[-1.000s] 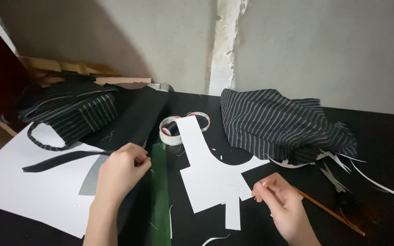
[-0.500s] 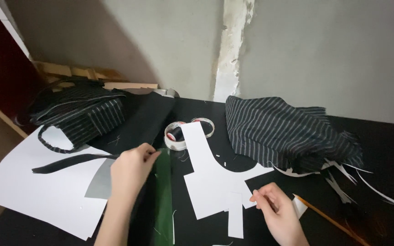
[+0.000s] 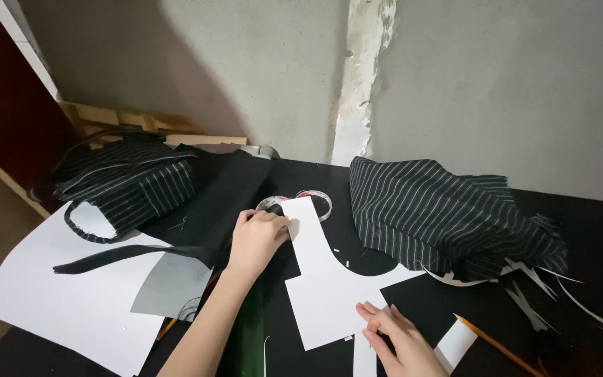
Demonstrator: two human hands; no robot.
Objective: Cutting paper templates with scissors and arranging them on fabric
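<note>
Head view is showing a white paper pattern (image 3: 329, 290) lying flat on a black table (image 3: 594, 230), its long axis running from the near edge away toward the wall, with the narrow strap end pointing up at a tape roll (image 3: 313, 202). The left hand (image 3: 256, 237) is lying on black cloth (image 3: 218, 202) just beside that strap end, fingers curled and pressing down, grasping nothing that can be made out. The right hand (image 3: 396, 335) is resting flat on the pattern's near part, fingers spread and released. A pencil (image 3: 497, 348) is lying near it, and striped fabric (image 3: 441, 216) is heaped to the right. Since the earlier frame, the left hand is sitting farther up toward the roll, and the right hand is no longer pinching at the pattern's edge.
</note>
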